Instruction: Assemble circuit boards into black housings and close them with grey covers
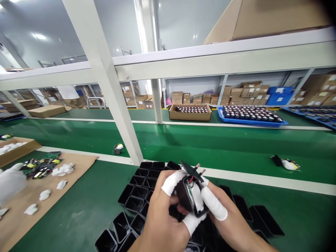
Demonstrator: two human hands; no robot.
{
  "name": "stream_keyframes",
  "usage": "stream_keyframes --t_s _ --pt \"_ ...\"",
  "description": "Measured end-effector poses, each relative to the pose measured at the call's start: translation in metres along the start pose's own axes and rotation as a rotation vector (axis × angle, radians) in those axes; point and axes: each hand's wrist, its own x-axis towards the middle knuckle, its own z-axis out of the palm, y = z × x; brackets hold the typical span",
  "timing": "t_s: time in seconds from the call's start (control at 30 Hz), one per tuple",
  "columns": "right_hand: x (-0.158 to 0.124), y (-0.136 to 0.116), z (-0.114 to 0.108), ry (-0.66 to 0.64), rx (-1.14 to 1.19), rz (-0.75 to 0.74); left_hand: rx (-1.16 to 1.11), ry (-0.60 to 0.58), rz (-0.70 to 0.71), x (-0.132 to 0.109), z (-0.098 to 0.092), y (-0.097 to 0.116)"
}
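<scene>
My left hand (160, 217) and my right hand (225, 217) both grip a small black charger housing (187, 194) held up over the bench. White finger cots cover several fingertips. Inside the open housing I see a white part and thin red and green wires. A black lid with two metal prongs (195, 169) sticks up from its top. Below my hands lie several empty black plastic shells (139, 190), open sides up.
A green conveyor belt (210, 147) runs across with two small assembled pieces (286, 163) (118, 148) on it. A cardboard sheet (31, 196) at left carries circuit boards and white pads. A gloved hand (10, 180) of another person shows at far left. Trays of parts (250, 115) stand beyond the white frame post (110, 87).
</scene>
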Motion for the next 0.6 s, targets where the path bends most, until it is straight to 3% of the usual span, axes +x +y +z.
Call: stream_keyframes --t_s 0.13,0.27,0.33,0.4,0.47,0.53,0.6 --pt "0.002 0.002 0.0 -0.001 0.018 0.012 0.144 0.016 0.079 -0.004 0.0 -0.001" --pt "0.005 0.001 -0.01 -0.061 -0.07 0.041 0.148 -0.014 0.049 0.0 -0.003 0.001" --pt "0.004 0.002 -0.019 0.03 -0.26 -0.063 0.205 0.035 0.043 0.005 -0.007 0.001" --pt "0.001 0.005 -0.027 0.118 -0.483 -0.26 0.33 0.114 0.049 0.008 -0.012 0.0" --pt "-0.003 0.01 -0.031 0.11 -0.597 -0.396 0.467 0.172 0.067 0.008 -0.017 -0.001" --pt "-0.005 0.016 -0.03 0.063 -0.544 -0.355 0.551 0.172 0.133 0.005 -0.019 -0.001" --pt "-0.004 0.019 -0.025 0.033 -0.386 -0.216 0.524 0.138 0.186 0.001 -0.018 -0.001"
